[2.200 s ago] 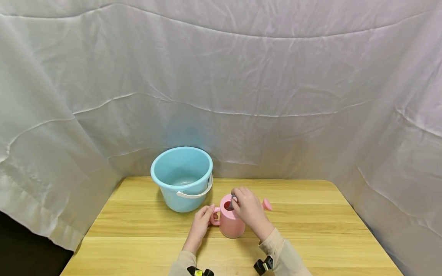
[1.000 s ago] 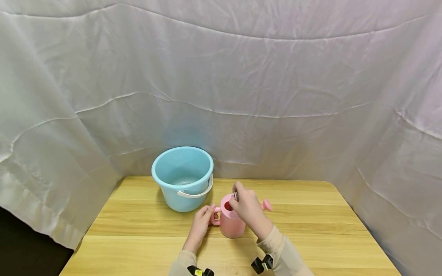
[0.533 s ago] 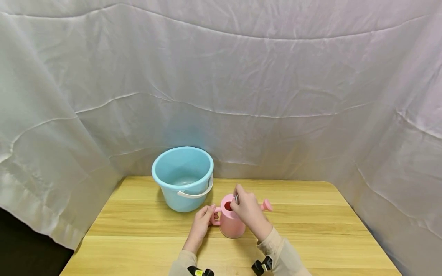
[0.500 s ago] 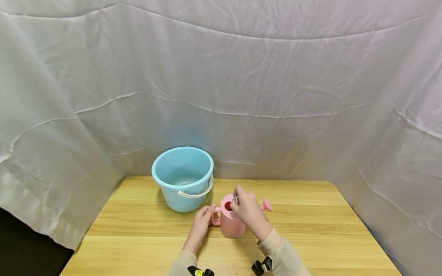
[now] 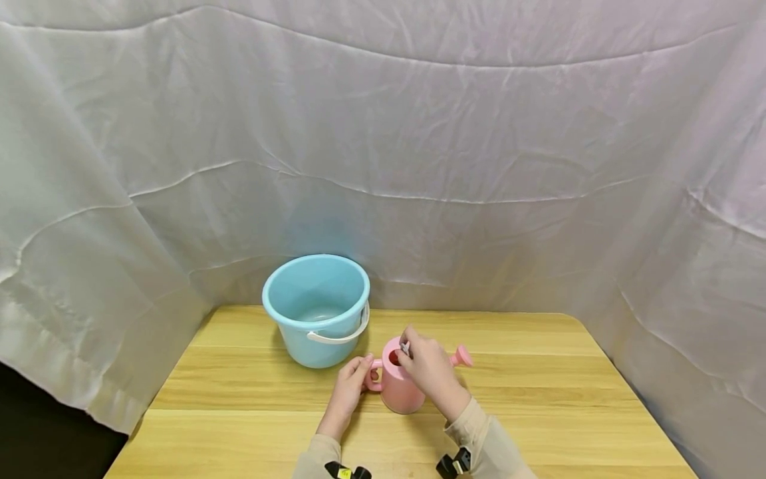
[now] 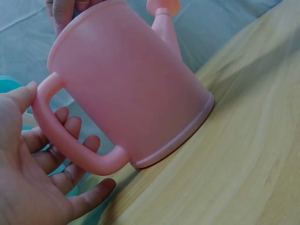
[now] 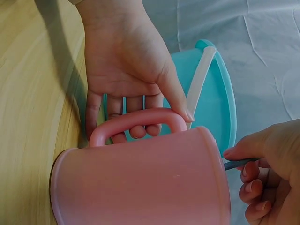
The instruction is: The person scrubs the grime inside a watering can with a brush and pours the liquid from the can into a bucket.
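Note:
A pink watering can (image 5: pixel 402 392) stands upright on the wooden table, its spout pointing right. My left hand (image 5: pixel 347 392) holds its handle (image 6: pixel 56 129): the thumb touches the top of the handle and the fingers reach round behind it. Over the can's top opening (image 5: pixel 394 358), my right hand (image 5: pixel 432 369) pinches a thin grey stick-like handle (image 7: pixel 240 163) between thumb and fingers. The stick's lower end is hidden inside the can, so its kind cannot be told. In the right wrist view the right hand (image 7: pixel 276 159) has its other fingers curled.
A light blue bucket (image 5: pixel 317 346) with a white carrying handle (image 5: pixel 344 338) stands behind and left of the can, close to the left hand. Grey cloth (image 5: pixel 419 166) hangs behind the wooden table (image 5: pixel 538 399) and along both sides.
My right hand rose slightly at the opening, then dipped again and shifted a little left, still pinching the grey stick. Left hand, watering can and bucket stay in place.

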